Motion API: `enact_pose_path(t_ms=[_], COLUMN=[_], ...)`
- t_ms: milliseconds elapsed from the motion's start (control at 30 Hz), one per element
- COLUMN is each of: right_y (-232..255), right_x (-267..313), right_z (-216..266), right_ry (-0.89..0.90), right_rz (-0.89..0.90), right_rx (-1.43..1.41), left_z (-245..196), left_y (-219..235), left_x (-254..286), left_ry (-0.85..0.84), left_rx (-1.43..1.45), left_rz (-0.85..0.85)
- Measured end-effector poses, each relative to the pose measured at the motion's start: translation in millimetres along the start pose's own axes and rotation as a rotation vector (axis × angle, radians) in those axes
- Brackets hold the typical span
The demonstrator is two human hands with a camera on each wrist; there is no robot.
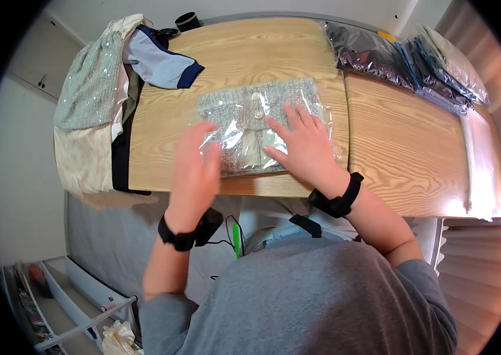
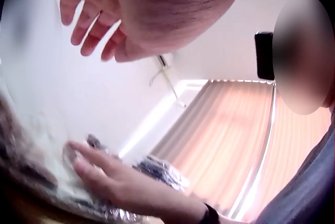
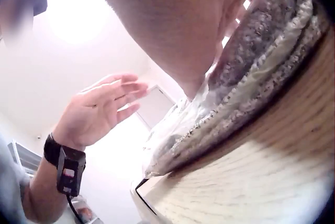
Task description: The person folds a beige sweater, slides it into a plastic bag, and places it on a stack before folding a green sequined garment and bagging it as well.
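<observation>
A grey knitted or tweed garment with pearly buttons [image 1: 227, 106] lies folded in a clear plastic bag [image 1: 251, 148] at the front of the table. My right hand [image 1: 308, 145] rests on the bag's right part, fingers spread over the plastic. Blurred in the head view, my left hand [image 1: 194, 171] is at the bag's left side. The right wrist view shows that left hand [image 3: 99, 111] raised off the plastic, its fingers extended and holding nothing. From the side, the folded layers of the garment [image 3: 261, 72] show as a thick stack under my right palm [image 3: 178, 30].
Several garments hang over the table's left end, among them a sequined one [image 1: 91, 83] and a light blue piece with navy trim [image 1: 159, 59]. Bagged clothes [image 1: 368, 53] lie at the back right. Clear plastic sheets [image 1: 484, 165] lie along the right edge. A black cylinder [image 1: 187, 22] stands behind.
</observation>
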State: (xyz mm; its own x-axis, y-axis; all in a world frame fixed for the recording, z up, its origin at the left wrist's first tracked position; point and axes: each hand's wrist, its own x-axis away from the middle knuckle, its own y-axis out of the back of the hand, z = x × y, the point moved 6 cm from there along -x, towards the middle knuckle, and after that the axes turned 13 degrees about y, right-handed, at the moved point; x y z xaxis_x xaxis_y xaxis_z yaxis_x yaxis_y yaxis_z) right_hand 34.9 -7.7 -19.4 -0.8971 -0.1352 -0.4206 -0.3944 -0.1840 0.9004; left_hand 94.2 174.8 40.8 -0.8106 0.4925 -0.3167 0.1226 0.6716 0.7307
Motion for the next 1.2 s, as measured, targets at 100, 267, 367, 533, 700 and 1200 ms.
enact_pose_path(t_ms=[100, 267, 367, 533, 700, 1200], right_y=[0, -17, -24, -26, -27, -23], right_x=[-7, -10, -8, -9, -10, -8], right_z=[-3, -24, -27, -29, -29, -30], right_ry=[0.020, 0.061, 0.038, 0.031, 0.028, 0.046], right_rz=[0.007, 0.103, 0.132, 0.182, 0.208, 0.145], right_rx=[0.057, 0.003, -0.099, -0.103, -0.097, -0.058], left_z=[-8, 27, 37, 44, 45, 61], left_y=[-57, -80, -87, -94, -96, -86], left_x=[-16, -36, -37, -38, -39, -46], left_ry=[-0.259, -0.336, -0.245, -0.193, -0.184, -0.236], left_rx=[-0.287, -0.700, -0.632, -0.582, -0.571, -0.342], left_rz=[0.284, 0.280, 0.371, 0.465, 0.500, 0.377])
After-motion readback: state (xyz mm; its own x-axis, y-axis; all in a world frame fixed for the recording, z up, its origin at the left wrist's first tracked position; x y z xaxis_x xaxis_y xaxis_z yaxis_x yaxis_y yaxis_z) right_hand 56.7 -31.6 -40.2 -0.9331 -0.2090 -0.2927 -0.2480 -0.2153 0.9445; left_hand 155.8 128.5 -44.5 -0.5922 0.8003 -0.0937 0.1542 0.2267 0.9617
